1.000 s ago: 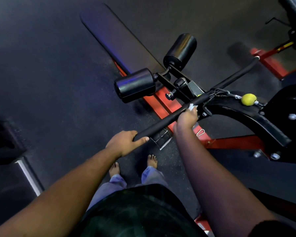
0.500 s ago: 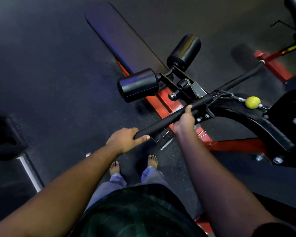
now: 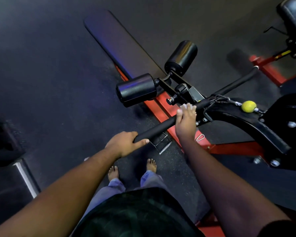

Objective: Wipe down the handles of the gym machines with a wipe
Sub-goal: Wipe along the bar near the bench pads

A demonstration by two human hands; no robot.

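Floor point(image 3: 50, 82), dark speckled rubber, wide open left of handle bar point(image 3: 158, 129). Long padded bench point(image 3: 123, 45) beyond bar. Bar foam-covered, round. Left hand point(image 3: 125, 144) closed around near end; right hand point(image 3: 185, 120) wrapped mid-bar, pale wipe point(image 3: 184, 106) under fingertips.

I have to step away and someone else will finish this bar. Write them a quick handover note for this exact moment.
Left hand: closed on the near end of the black bar handle, steadying it.
Right hand: wrapped over the bar further along, pressing a white wipe that peeks out at the fingertips.
Done: cannot tell from this view how much is already wiped.
Left: likely the far half of the bar beyond the cable clip and yellow ball, then the other machines' handles.
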